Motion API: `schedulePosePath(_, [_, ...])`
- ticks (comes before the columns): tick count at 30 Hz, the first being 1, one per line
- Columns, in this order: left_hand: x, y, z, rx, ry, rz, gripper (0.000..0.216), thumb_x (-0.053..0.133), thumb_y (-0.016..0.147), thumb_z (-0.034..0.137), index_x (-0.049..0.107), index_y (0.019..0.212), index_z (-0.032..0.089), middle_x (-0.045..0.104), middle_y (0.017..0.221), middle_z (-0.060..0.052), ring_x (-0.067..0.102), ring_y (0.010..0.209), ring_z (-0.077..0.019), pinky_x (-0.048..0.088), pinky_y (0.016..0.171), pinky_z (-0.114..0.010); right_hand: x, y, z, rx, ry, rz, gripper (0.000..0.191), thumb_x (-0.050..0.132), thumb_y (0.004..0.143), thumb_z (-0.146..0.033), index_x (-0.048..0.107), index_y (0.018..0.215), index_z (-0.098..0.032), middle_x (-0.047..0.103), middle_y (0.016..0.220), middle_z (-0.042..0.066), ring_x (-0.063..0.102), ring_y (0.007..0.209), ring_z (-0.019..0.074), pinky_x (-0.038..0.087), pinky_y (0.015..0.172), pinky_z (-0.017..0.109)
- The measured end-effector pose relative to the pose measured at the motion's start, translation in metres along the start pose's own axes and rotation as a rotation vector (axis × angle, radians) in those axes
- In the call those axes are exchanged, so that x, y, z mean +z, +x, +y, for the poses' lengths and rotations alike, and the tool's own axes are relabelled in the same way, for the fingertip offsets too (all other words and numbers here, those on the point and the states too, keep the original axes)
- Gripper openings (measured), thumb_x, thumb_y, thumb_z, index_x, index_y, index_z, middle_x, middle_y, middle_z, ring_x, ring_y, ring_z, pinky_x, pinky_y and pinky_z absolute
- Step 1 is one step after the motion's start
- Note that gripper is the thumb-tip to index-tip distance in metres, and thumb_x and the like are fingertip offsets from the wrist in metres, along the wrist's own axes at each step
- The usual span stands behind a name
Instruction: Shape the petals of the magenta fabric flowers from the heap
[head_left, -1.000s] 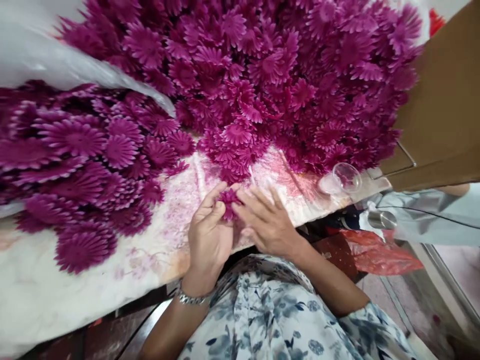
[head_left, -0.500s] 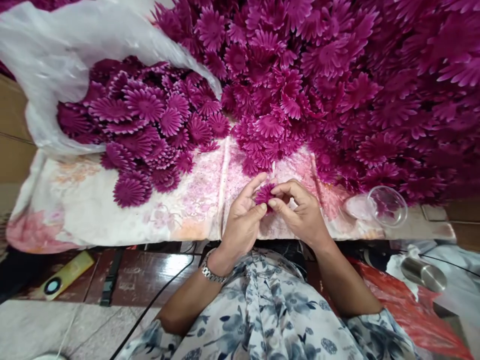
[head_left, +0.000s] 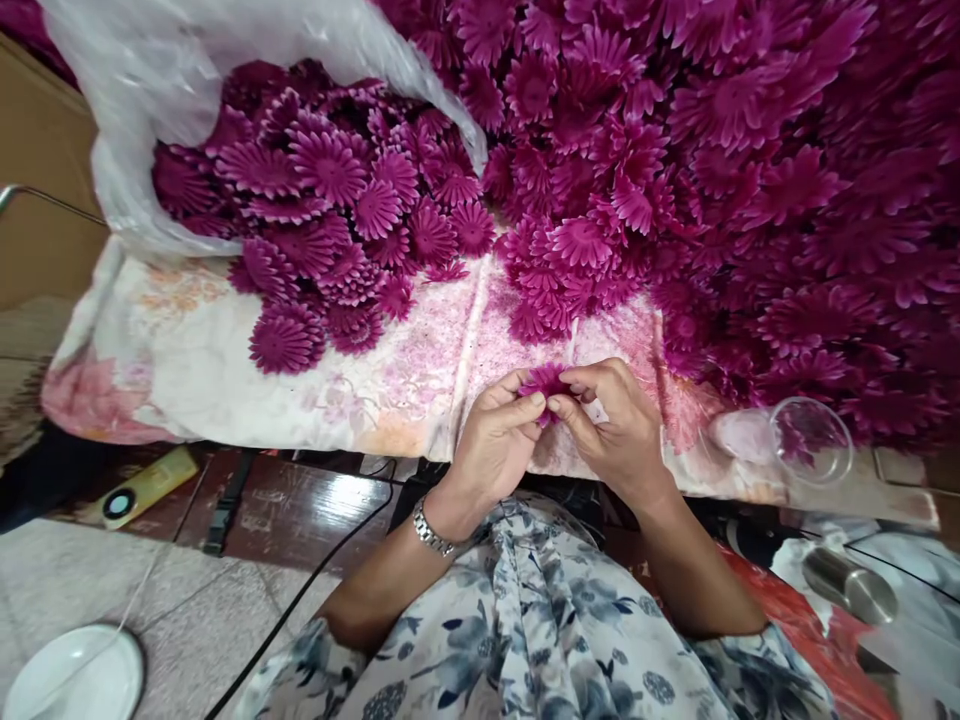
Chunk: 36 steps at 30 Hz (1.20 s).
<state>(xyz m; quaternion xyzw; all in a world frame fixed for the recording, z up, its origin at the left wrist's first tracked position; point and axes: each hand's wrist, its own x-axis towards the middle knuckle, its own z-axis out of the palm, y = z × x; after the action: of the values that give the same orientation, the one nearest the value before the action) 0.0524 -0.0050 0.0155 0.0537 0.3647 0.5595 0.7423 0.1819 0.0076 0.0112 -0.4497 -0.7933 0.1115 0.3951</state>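
Left hand (head_left: 496,440): fingers curled, thumb and forefinger pinching the magenta flower (head_left: 545,381) from its left side.
Right hand (head_left: 616,430): fingers bent, fingertips gripping the same flower from the right.
Flower: held between both hands, just above the near edge of the stained cloth (head_left: 405,380) covering the desk.
Flower heap (head_left: 712,180): piled beyond the hands.
Plastic bag (head_left: 172,70): far left, spilling more flowers.
Clear cup (head_left: 814,442): lying right of the hands.
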Motion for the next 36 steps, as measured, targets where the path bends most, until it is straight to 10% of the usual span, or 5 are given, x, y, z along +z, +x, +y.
schedulePosePath(36, [-0.025,0.001,0.01,0.245,0.286,0.067,0.016,0.073,0.06,0.017,0.076,0.076,0.02,0.074,0.072,-0.001,0.065,0.066,-0.0118,0.051,0.07,-0.023,0.008,-0.003,-0.018,0.198,-0.106,0.14,0.011,0.049,0.087,-0.012,0.057,0.082,-0.018,0.057,0.069,-0.001,0.055,0.065,0.0092,0.045,0.061,0.022])
